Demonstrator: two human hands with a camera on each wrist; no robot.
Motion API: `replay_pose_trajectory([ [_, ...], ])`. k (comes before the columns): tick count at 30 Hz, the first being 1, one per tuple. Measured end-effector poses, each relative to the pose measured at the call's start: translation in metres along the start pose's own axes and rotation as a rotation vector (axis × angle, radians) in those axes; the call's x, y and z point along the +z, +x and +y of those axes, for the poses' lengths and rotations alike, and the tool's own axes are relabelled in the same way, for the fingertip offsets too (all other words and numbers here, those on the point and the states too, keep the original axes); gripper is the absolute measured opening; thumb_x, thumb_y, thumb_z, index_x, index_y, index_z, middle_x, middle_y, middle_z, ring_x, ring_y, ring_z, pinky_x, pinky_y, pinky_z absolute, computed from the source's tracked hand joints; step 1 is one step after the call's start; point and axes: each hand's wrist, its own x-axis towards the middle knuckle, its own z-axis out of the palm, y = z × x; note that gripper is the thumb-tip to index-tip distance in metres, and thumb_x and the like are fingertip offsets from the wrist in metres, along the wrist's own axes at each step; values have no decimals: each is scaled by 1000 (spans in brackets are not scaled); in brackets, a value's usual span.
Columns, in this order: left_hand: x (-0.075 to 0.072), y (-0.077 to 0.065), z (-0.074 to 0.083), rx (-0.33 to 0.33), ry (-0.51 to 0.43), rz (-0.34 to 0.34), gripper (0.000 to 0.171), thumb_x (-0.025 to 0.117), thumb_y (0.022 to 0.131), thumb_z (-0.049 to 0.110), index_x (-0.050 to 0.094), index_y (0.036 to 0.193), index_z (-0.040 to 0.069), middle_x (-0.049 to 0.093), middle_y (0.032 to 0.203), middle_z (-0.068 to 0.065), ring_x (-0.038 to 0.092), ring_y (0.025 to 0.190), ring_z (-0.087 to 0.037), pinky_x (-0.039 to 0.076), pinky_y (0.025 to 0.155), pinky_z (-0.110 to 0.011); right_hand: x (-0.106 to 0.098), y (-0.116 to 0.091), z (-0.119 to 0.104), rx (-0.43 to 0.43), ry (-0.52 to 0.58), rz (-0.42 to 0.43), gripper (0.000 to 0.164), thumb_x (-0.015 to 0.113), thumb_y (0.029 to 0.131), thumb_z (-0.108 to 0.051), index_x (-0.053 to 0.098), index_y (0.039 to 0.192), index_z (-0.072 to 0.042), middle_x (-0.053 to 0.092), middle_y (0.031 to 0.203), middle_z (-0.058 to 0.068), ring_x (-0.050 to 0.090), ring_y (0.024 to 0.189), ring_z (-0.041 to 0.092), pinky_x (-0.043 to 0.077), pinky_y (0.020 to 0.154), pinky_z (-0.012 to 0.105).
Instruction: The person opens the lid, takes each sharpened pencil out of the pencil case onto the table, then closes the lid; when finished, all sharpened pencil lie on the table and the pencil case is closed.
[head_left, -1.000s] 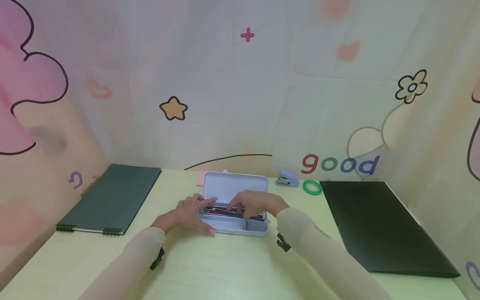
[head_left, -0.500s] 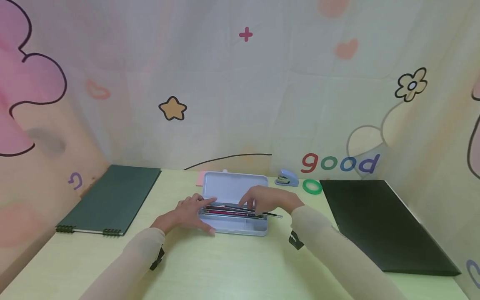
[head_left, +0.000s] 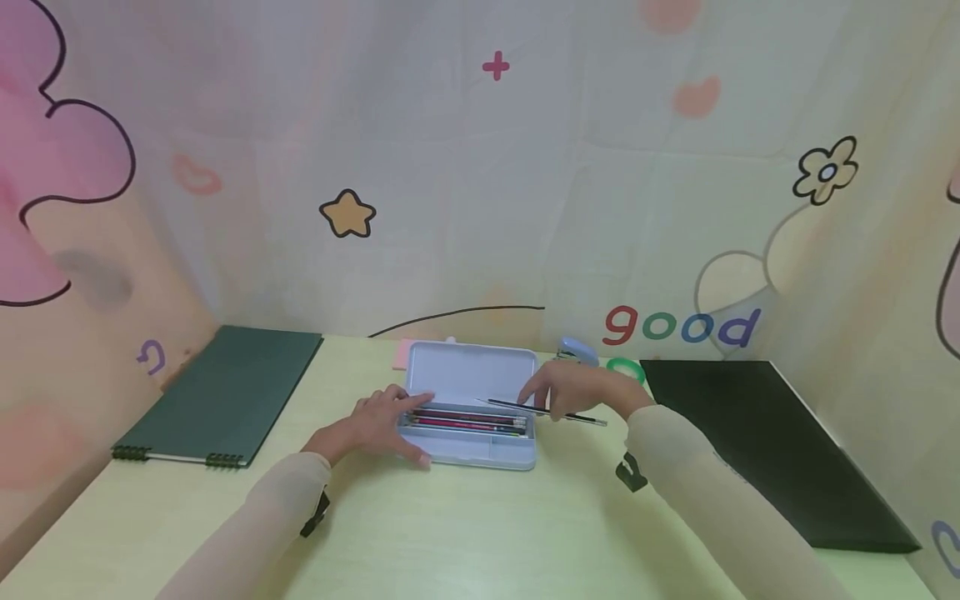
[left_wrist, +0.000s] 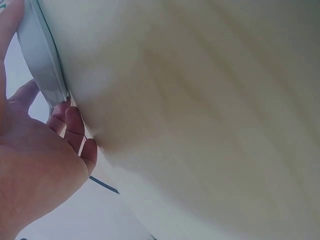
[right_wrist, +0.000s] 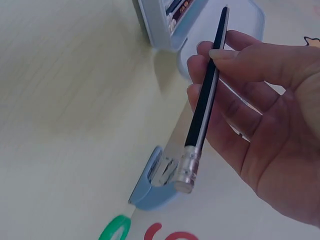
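Observation:
A light blue pencil case (head_left: 468,367) lies with its lid up at the back middle of the table; several red and dark pencils (head_left: 465,423) fill its long compartment. My left hand (head_left: 378,425) rests on its left end, index finger across the inside and thumb along the front edge. In the left wrist view, fingers (left_wrist: 75,125) touch the underside of the case's end. Just right of the case, my right hand (head_left: 581,385) pinches a black-and-silver striped pencil (right_wrist: 202,107) between thumb and fingers. Its metal-capped end points right, its tip left over the case.
Behind the right hand stand a blue stapler (head_left: 579,350) and a green tape roll (head_left: 630,367). A dark green spiral sketchbook (head_left: 225,392) lies at left, a large black folder (head_left: 765,450) at right. Pink paper (head_left: 401,356) shows behind the case.
My right hand has drawn the striped pencil up out of the pencil case and moved it to the right. The left hand has stayed on the case.

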Motion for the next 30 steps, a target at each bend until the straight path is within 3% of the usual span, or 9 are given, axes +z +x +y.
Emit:
replay_pose_trajectory([
  [12,-1,0,-1,6,15,-14,103,83,67,63,38,154,30,44,137,-14,42,121,-32,34,105,-55,-9,-26,32,94,88,-6,37,72,86,5,72,120,-9,72,107,6,67,98,21,58,84,36],
  [22,0,2,0,2,13,-17,102,84,68,60,39,154,30,44,136,-14,43,122,-31,34,105,-55,7,-44,73,144,88,33,34,73,82,6,74,114,-7,73,104,4,66,96,20,57,88,42],
  [30,0,2,0,-15,11,-22,102,84,68,61,38,154,30,43,139,-15,42,125,-33,35,106,-56,15,-52,88,163,147,53,35,72,81,8,74,113,-4,73,108,9,65,98,22,56,91,46],
])
